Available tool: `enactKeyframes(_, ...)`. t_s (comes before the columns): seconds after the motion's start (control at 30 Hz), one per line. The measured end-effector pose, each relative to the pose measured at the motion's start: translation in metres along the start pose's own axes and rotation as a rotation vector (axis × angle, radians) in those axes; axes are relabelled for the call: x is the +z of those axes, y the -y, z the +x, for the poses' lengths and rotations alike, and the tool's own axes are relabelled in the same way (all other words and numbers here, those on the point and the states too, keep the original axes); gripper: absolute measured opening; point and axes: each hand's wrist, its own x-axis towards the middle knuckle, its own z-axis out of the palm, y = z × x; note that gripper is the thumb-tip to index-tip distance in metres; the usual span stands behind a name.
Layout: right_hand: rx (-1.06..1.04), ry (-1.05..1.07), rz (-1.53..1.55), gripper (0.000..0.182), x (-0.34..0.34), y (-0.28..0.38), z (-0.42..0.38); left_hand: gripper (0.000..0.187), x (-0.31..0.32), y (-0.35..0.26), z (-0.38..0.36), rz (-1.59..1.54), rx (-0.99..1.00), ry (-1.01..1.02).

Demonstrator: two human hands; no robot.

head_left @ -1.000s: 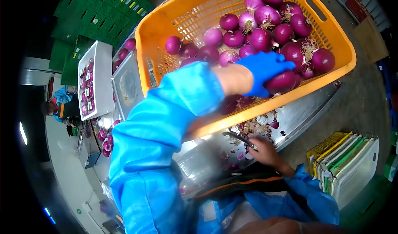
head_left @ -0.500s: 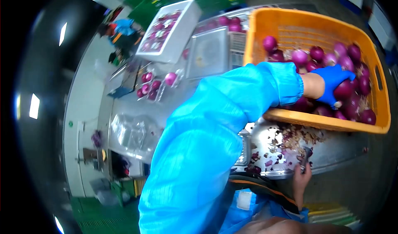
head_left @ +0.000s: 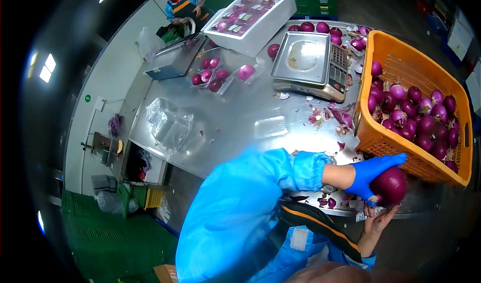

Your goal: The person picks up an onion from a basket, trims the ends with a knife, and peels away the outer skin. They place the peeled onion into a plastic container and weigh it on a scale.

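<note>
My left hand [head_left: 365,179], in a blue glove, grips a large red onion [head_left: 390,187] above the near edge of the steel table. The onion's dry root end points toward the glove's fingertips. Just below it is my bare right hand [head_left: 378,222], its fingers curled close against the onion's underside. A short, pale metal tool [head_left: 362,215] shows partly by the right fingers; the rest is hidden. Past the left hand, the orange crate [head_left: 383,135] holds many red onions [head_left: 426,125].
A weighing scale [head_left: 305,57] stands beyond, near a white foam box [head_left: 270,30] of packed onions. Plastic trays of onions [head_left: 215,75] and a clear plastic bag [head_left: 168,122] lie leftward. Onion skins [head_left: 340,116] litter the steel table [head_left: 225,132]. Another person [head_left: 188,5] is at the far side.
My left hand has come out of the crate with an onion and moved down to my right hand. The right hand has turned up toward the onion. The view has shifted.
</note>
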Motion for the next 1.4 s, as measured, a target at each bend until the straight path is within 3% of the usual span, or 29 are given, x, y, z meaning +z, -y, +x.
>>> enactKeyframes(0.07, 0.011, -0.088, -0.072, 0.048, 0.002, -0.006, -0.009, 0.124, 0.006, 0.005, -0.033, -0.062, -0.030, -0.047)
enactKeyframes(0.1, -0.024, 0.070, -0.231, 0.048, -0.025, -0.011, 0.004, 0.128, 0.013, 0.012, -0.047, -0.099, -0.046, -0.067)
enactKeyframes(0.13, -0.059, 0.228, -0.386, 0.047, -0.057, -0.016, 0.024, 0.127, 0.023, 0.034, -0.056, -0.325, -0.256, -0.040)
enactKeyframes(0.17, -0.093, 0.381, -0.539, 0.047, -0.075, -0.019, 0.035, 0.112, 0.018, 0.023, -0.065, -0.676, -0.513, -0.107)
enactKeyframes(0.2, -0.105, 0.506, -0.713, 0.062, -0.074, -0.020, 0.037, 0.106, 0.015, 0.023, -0.071, -0.679, -0.580, -0.153)
enactKeyframes(0.27, -0.094, 0.415, -0.953, 0.051, -0.045, -0.020, 0.021, 0.094, 0.012, 0.025, -0.081, -0.753, -0.680, -0.229)
enactKeyframes(0.3, -0.528, 0.513, -1.125, 0.043, -0.049, -0.034, 0.030, 0.089, 0.013, 0.023, -0.085, -0.828, -0.721, -0.255)
enactKeyframes(0.37, -0.161, 0.484, -1.127, 0.034, -0.027, -0.020, 0.012, 0.073, 0.009, 0.013, -0.086, -1.014, -0.684, -0.345)
enactKeyframes(0.43, -0.092, 0.526, -0.904, 0.033, -0.030, -0.015, 0.014, 0.067, 0.004, 0.007, -0.086, -1.021, -0.697, -0.388)
enactKeyframes(0.5, -0.168, 0.486, -0.977, 0.031, -0.031, -0.003, 0.019, 0.069, 0.004, 0.032, -0.092, -1.071, -0.597, -0.326)
enactKeyframes(0.57, -0.616, 0.503, -1.209, 0.028, -0.037, 0.000, 0.023, 0.076, 0.002, 0.030, -0.090, -1.166, -0.572, -0.362)
enactKeyframes(0.6, -0.666, 0.452, -1.373, 0.025, -0.039, 0.002, 0.021, 0.081, 0.002, 0.034, -0.085, -1.162, -0.538, -0.318)
enactKeyframes(0.7, -0.887, 0.573, -1.491, 0.028, -0.033, 0.010, 0.009, 0.085, 0.003, 0.029, -0.076, -1.111, -0.573, -0.313)
enactKeyframes(0.8, -0.985, 0.520, -1.625, 0.030, -0.032, 0.008, 0.011, 0.089, 0.004, 0.020, -0.068, -1.014, -0.596, -0.252)
enactKeyframes(1.03, -1.060, 0.526, -1.607, 0.035, -0.043, 0.005, 0.023, 0.094, 0.008, 0.004, -0.058, -0.715, -0.610, -0.168)
enactKeyframes(1.17, -1.044, 0.482, -1.589, 0.031, -0.064, -0.004, 0.041, 0.095, 0.015, -0.002, -0.061, -0.829, -0.565, -0.164)
enactKeyframes(1.23, -0.928, 0.292, -1.617, 0.028, -0.099, -0.004, 0.064, 0.096, 0.018, -0.024, -0.050, -0.963, -0.478, -0.147)
enactKeyframes(1.27, -0.977, 0.271, -1.565, 0.028, -0.102, -0.002, 0.066, 0.100, 0.013, -0.017, -0.050, -0.966, -0.407, -0.096)
enactKeyframes(1.33, -0.933, 0.293, -1.464, 0.031, -0.098, -0.005, 0.043, 0.102, 0.010, -0.009, -0.056, -0.810, -0.485, -0.182)
enactKeyframes(1.4, -0.924, 0.309, -1.362, 0.035, -0.073, 0.000, 0.041, 0.105, 0.002, 0.012, -0.050, -0.609, -0.486, -0.138)
